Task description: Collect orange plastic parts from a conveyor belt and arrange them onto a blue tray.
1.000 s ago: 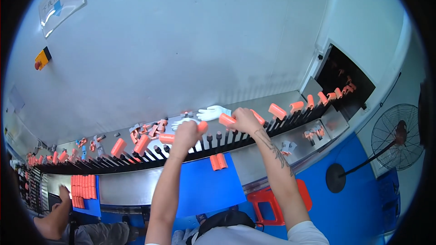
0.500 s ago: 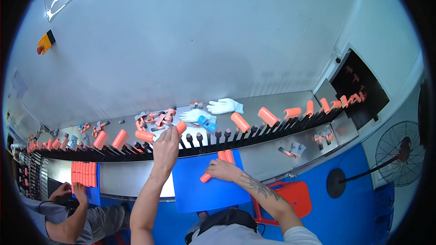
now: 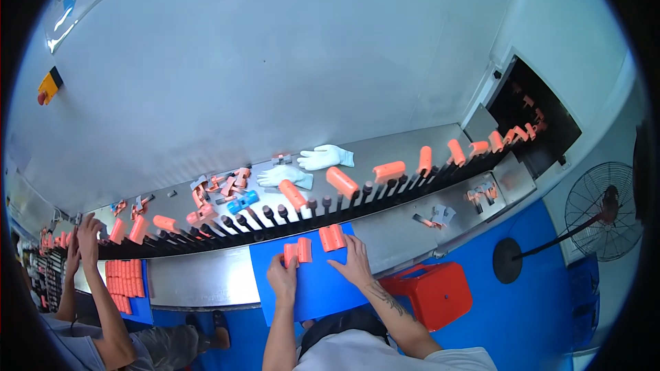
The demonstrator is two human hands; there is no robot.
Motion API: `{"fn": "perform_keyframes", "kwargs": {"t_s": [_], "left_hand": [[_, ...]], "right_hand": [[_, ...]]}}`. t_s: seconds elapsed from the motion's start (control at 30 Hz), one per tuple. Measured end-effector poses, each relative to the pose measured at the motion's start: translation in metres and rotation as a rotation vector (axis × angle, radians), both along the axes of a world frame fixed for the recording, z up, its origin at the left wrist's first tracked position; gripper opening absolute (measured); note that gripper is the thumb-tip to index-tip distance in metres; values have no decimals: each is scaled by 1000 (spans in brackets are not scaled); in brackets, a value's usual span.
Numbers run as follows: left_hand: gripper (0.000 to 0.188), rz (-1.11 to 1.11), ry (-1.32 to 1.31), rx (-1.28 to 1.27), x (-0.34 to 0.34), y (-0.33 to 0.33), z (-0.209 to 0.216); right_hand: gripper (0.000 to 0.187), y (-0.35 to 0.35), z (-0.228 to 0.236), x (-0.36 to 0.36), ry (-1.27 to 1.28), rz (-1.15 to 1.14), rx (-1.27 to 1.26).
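Observation:
My left hand is closed on an orange curved shell above the blue sheet. Touching that shell is another orange shell. My right hand has its thumb and fingers apart beside a pair of orange shells, which sit side by side at the sheet's far edge. Its fingertips are close to the pair; whether they touch it I cannot tell. Beyond both hands runs a row of black pegs, some carrying orange shells.
White gloves, a blue part and loose orange pieces lie behind or among the pegs. At left a co-worker's hands reach the row, near stacked orange shells. A red stool and a fan stand right.
My left hand came back from the pegs to the blue sheet with an orange shell. My right hand opened beside the shells. The co-worker's hands went from the stack to the pegs. The view shifted.

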State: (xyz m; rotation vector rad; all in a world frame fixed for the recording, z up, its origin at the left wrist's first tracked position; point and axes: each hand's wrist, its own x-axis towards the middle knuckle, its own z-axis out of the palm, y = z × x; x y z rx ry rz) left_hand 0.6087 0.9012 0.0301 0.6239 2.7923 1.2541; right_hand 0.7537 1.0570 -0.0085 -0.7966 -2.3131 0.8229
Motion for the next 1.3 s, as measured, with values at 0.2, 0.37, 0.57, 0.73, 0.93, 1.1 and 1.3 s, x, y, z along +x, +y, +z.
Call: {"fn": "perform_keyframes", "kwargs": {"t_s": [0.2, 0.37, 0.57, 0.73, 0.93, 1.1, 1.3], "left_hand": [[35, -19, -7, 5, 16, 52, 9], [46, -313, 68, 16, 33, 103, -10], [66, -405, 35, 75, 77, 155, -7], [64, -358, 114, 76, 104, 186, -20], [43, -376, 154, 164, 147, 209, 45], [35, -492, 682, 190, 176, 301, 165], [13, -573, 566, -306, 159, 349, 194]], "right_hand": [[91, 61, -16, 27, 31, 36, 63], [86, 92, 0, 43, -47, 72, 58], [82, 139, -7, 68, -52, 18, 44], [68, 165, 6, 102, -73, 49, 70], [33, 243, 71, 174, 331, -114, -109], [30, 300, 186, 162, 354, -309, 251], [28, 345, 206, 152, -52, -117, 259]]}}
